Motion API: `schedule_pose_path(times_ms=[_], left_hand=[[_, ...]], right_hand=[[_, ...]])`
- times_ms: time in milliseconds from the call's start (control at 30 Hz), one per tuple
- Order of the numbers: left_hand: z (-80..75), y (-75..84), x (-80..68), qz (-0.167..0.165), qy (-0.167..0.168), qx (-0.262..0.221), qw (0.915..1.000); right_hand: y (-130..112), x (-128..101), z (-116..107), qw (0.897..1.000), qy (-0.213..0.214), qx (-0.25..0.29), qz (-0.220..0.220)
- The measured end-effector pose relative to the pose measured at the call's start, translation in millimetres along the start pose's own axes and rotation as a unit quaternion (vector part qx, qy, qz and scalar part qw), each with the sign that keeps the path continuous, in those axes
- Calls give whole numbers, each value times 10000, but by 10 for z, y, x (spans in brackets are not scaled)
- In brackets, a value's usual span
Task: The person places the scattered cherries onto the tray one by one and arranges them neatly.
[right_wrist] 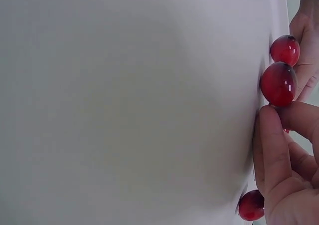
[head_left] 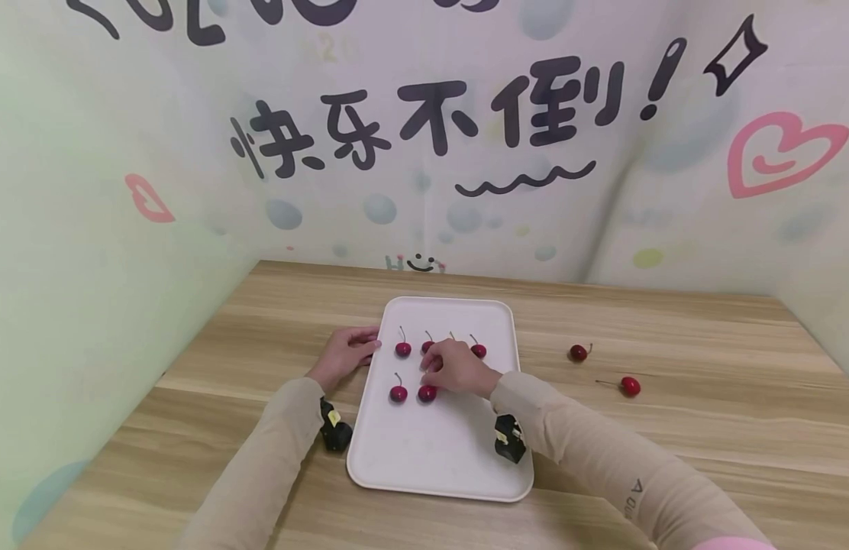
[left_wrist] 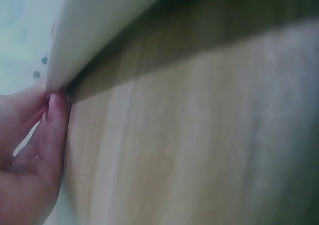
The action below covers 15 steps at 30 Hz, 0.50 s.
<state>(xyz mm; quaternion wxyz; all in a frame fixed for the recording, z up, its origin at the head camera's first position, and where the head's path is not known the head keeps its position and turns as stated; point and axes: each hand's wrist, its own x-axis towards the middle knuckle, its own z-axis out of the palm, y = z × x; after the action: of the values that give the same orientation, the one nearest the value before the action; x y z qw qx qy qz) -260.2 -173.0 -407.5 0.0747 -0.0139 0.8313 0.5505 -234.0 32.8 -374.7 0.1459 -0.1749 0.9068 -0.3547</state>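
Note:
A white tray [head_left: 438, 458] lies on the table. At its left edge, my left hand [head_left: 345, 354] grips the rim between thumb and fingers; the left wrist view shows that hand [left_wrist: 37, 150] pinching the tray edge [left_wrist: 94, 30]. Over the tray, my right hand [head_left: 459, 368] pinches the stem end of a red cherry [head_left: 427, 394]. Close up, this cherry [right_wrist: 279, 84] sits on the tray against the fingertips. To its left is another cherry [head_left: 398, 393]. A farther row has cherries [head_left: 403, 349], including one at the right [head_left: 478, 351]; the right hand partly hides this row.
Two loose cherries lie on the wooden table [head_left: 706, 367] right of the tray: one farther back [head_left: 578, 353], one nearer [head_left: 630, 386]. A printed cloth [head_left: 424, 221] hangs behind the table's back edge. Each wrist bears a black device [head_left: 337, 435].

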Motion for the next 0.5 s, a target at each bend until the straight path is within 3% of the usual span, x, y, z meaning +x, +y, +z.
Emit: schedule_pose_path(times_ms=[267, 500], left_hand=[[-2, -2, 3, 35, 4, 13, 10000], [-3, 11, -10, 11, 7, 69, 10000]], right_hand=[[30, 6, -58, 10000, 5, -35, -26], [31, -76, -278, 9998, -15, 179, -131]])
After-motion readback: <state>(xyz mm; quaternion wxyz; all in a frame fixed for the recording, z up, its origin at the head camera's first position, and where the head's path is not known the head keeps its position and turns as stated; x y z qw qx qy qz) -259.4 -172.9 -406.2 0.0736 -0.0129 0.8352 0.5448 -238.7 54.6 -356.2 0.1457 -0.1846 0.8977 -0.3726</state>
